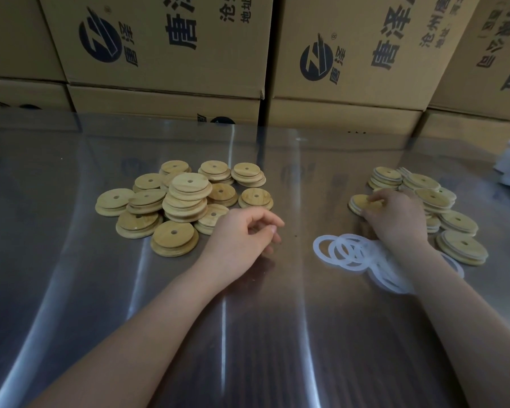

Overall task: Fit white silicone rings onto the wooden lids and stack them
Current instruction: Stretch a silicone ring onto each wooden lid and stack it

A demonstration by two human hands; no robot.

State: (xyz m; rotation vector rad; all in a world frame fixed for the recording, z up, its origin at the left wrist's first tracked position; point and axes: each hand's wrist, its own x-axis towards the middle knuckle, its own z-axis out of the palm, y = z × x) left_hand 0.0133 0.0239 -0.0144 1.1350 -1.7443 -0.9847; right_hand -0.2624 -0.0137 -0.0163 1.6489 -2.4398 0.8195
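While the heap of bare wooden lids sits at centre left, piled unevenly with several leaning on one another, a careless pull from its base would likely send the upper ones sliding across the glossy table. Just right of it, the left hand lies with fingers loosely curled, holding nothing that I can see. Further right, in the lower middle, the white silicone rings lie overlapped and partly under the right forearm. Dragging that arm back could scatter them, or lift two stuck together onto one lid. The right hand curls its fingers over a lid that appears ringed, at the left edge of the finished pile. That pile looks sprawled rather than square, so setting this lid down off-centre risks a slide.
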